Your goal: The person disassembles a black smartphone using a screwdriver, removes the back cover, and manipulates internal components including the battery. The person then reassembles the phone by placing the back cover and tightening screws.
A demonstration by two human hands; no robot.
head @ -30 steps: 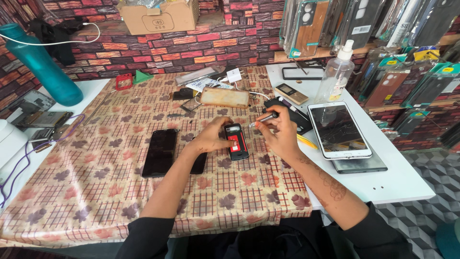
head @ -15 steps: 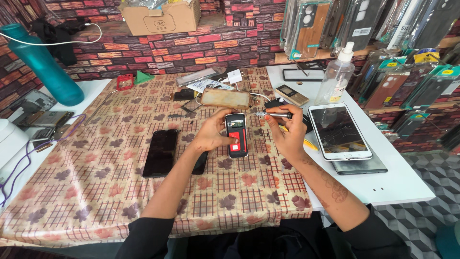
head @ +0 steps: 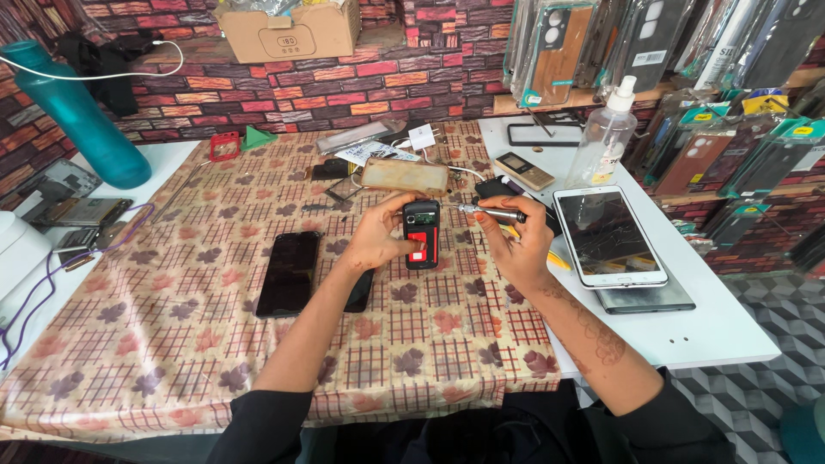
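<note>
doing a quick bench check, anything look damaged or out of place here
The small phone in the left hand has its back off, red insides showing; the right hand holds a screwdriver beside it. The white tablet shows pale streaks that may be cracks or glare.

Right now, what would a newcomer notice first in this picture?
At the middle of the checked tablecloth, the left hand steadies a small opened phone with a red inside, while the right hand holds a slim screwdriver beside it. A white tablet lies right, a teal bottle stands far left.
</note>
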